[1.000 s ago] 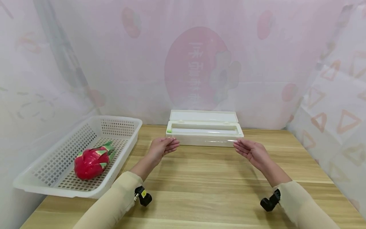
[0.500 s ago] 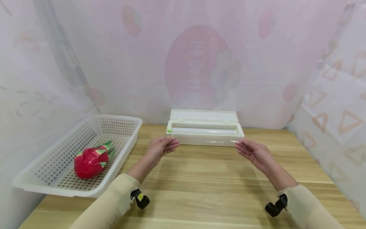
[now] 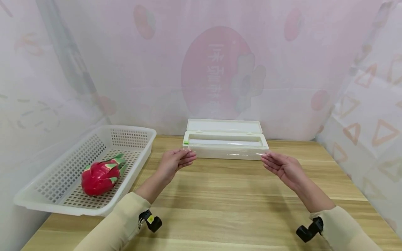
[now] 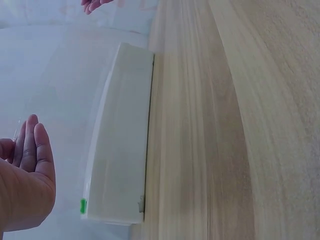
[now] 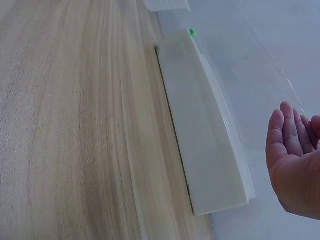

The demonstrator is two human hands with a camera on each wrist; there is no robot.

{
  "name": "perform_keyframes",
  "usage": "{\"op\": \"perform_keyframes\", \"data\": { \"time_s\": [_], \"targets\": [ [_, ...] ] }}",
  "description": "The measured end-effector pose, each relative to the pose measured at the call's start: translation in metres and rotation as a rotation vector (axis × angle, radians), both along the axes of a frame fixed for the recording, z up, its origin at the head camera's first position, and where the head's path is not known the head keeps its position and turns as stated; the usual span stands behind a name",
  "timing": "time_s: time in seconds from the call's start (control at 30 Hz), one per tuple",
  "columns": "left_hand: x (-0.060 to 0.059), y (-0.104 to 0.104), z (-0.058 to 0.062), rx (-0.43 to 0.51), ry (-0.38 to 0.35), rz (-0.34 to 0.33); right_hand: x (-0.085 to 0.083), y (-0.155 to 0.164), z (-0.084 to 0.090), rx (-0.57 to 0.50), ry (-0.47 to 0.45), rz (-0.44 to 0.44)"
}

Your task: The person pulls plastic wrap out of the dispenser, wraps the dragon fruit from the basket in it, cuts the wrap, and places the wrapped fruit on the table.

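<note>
My left hand (image 3: 173,164) pinches one corner of a clear sheet of cling film (image 3: 233,154), thumb against the fingertips. At the opposite corner, my right hand (image 3: 285,170) pinches the film the same way. Between them the film's front edge is stretched, glinting in the right wrist view. Just behind stands a long white cling film box (image 3: 204,152) with its lid (image 3: 224,126) up and a pale roll (image 3: 224,143) inside. A small green piece (image 3: 186,142) sits at the box's left end. Being transparent, most of the film is hard to see.
At the left, a white perforated basket (image 3: 59,206) holds a red dragon fruit (image 3: 100,177) with green-tipped scales. The wooden table (image 3: 220,209) ends at a printed cloth backdrop (image 3: 157,69), which also rises on both sides.
Both hands have drawn slightly apart and a little back toward me, still pinching the film. My right hand has shifted farther right. The box, basket and dragon fruit stay put.
</note>
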State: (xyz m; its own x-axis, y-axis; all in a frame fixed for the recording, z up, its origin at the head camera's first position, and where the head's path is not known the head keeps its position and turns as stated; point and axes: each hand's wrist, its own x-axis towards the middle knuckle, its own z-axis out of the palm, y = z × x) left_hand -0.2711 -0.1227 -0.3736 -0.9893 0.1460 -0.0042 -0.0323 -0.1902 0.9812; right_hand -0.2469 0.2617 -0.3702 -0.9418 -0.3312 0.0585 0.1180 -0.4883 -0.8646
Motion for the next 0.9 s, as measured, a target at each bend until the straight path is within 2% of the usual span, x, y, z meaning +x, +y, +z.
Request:
{"op": "perform_keyframes", "data": {
  "time_s": [0.53, 0.9],
  "targets": [
    [0.012, -0.001, 0.02, 0.074, 0.056, -0.02, 0.009, 0.001, 0.018, -0.073, 0.112, 0.047],
    [0.022, -0.004, 0.032, 0.113, 0.089, -0.044, 0.018, 0.0, 0.03, -0.073, 0.164, 0.057]
  ]
}}
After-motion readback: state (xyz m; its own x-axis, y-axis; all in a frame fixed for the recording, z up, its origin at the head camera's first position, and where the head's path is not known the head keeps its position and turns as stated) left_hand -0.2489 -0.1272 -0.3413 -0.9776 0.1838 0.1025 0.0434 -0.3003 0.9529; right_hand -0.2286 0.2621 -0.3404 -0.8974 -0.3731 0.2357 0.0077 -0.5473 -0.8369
